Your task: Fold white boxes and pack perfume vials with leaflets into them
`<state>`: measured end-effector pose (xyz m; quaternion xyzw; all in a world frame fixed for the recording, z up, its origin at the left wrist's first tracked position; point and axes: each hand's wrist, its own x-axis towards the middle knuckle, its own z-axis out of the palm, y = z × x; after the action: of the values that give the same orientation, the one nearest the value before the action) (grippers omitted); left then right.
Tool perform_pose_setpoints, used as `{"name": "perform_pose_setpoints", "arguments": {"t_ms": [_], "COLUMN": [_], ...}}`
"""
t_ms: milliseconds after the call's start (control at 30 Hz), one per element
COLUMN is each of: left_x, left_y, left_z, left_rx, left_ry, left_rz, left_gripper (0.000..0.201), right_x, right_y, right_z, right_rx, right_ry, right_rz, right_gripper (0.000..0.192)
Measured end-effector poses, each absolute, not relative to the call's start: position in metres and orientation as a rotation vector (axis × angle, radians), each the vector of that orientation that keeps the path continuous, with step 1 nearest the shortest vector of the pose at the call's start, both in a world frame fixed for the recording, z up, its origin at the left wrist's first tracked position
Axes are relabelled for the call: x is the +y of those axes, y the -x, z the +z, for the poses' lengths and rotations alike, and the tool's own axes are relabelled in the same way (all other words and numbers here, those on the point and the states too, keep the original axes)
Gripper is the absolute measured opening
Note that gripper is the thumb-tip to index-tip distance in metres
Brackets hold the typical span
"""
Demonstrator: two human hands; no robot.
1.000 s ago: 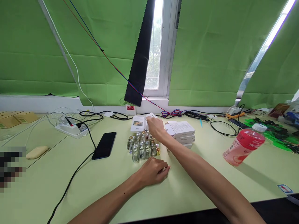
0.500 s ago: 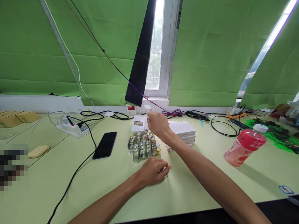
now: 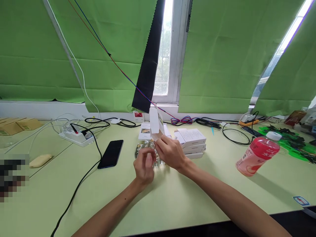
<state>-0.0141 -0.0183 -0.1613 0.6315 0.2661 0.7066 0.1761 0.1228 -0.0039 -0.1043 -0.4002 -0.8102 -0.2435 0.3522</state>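
My right hand (image 3: 171, 153) is closed on a white cardboard box (image 3: 155, 121), holding it upright with its lower end in the fingers. Close beside it on the left, my left hand (image 3: 144, 166) has loosely bent fingers with a gap to the thumb, and I see nothing in it. Small glass bottles (image 3: 138, 150) with gold-coloured necks stand in a group behind and partly under both hands. Most of that group is hidden. A printed white box (image 3: 144, 132) lies flat behind the bottles.
Several white boxes (image 3: 194, 137) are stacked right of my right hand. A dark phone (image 3: 111, 154) and a black cable (image 3: 81, 182) lie to the left, near a power strip (image 3: 77, 136). A pink drink bottle (image 3: 259, 153) stands at the right.
My right hand has come nearer with the white box, which now shows more fully. My left hand has risen from the table and moved left, in front of the bottles.
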Motion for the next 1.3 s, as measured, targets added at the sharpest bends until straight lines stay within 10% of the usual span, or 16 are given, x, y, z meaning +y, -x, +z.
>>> {"name": "perform_pose_setpoints", "arguments": {"t_ms": [1300], "left_x": [0.001], "left_y": [0.019], "left_z": [-0.125], "left_rx": [0.583], "left_ry": [-0.959], "left_rz": [1.396], "left_gripper": [0.073], "right_x": [-0.014], "right_y": [-0.133], "right_z": [-0.169], "right_rx": [-1.939], "right_ry": [0.609], "right_rz": [-0.382], "right_gripper": [0.022]}}
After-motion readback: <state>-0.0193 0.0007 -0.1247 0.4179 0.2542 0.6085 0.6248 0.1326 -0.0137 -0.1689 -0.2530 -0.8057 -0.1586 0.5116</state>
